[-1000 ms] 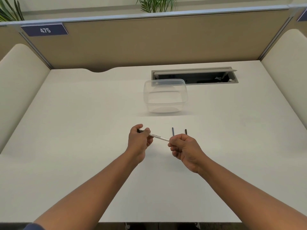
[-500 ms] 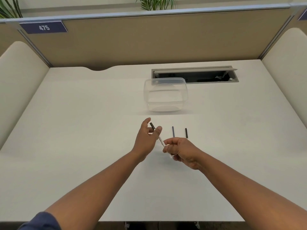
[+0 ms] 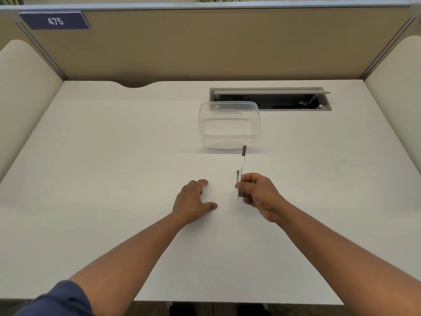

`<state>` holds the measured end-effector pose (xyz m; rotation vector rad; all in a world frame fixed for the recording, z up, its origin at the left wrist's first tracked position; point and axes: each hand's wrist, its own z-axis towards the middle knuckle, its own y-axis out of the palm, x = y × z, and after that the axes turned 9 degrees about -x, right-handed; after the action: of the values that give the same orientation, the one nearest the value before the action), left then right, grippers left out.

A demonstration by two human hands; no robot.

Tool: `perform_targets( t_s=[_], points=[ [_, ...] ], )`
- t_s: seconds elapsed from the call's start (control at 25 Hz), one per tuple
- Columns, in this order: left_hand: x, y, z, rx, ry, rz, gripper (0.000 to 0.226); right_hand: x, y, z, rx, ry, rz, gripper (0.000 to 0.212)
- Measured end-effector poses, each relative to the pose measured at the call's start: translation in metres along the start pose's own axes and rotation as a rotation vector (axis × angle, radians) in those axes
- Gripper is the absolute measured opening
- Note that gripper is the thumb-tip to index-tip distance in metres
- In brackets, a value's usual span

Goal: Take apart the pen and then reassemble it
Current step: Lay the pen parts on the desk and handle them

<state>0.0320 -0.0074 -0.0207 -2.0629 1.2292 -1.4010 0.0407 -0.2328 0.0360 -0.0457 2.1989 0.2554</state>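
Observation:
My right hand (image 3: 257, 195) pinches a slim white pen (image 3: 241, 166) near its lower end. The pen points away from me, its dark tip up near the clear container. A small dark pen part (image 3: 238, 175) lies on the desk just left of the pen, partly hidden by my right fingers. A second dark part seen earlier is hidden behind my right hand. My left hand (image 3: 193, 201) rests palm down on the white desk (image 3: 114, 179), fingers spread, holding nothing, a short way left of the pen.
A clear plastic container (image 3: 229, 124) stands beyond the pen. Behind it is an open cable slot (image 3: 271, 99) in the desk. Tan partition walls close the back and both sides. The desk's front edge is near my elbows.
My left hand let go of the pen and dropped flat onto the desk. My right hand swung the pen round so it points away from me.

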Motion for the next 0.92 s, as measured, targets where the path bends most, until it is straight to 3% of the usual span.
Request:
perform_targets(
  t_s=[0.28, 0.44, 0.76, 0.92],
  points=[
    [-0.007, -0.017, 0.008, -0.165, 0.046, 0.054, 0.087, 0.0, 0.001, 0.013, 0.049, -0.053, -0.045, 0.013],
    [-0.009, -0.025, 0.012, -0.208, 0.074, -0.021, 0.07, 0.0, 0.001, 0.02, 0.111, -0.13, -0.169, 0.015],
    [-0.006, -0.024, 0.013, -0.143, 0.085, -0.026, 0.046, -0.001, 0.002, 0.031, 0.165, -0.247, -0.348, 0.004],
    [-0.002, -0.02, 0.015, 0.024, 0.134, 0.149, 0.043, 0.0, 0.005, 0.033, 0.191, -0.391, -0.484, 0.009]
  ],
)
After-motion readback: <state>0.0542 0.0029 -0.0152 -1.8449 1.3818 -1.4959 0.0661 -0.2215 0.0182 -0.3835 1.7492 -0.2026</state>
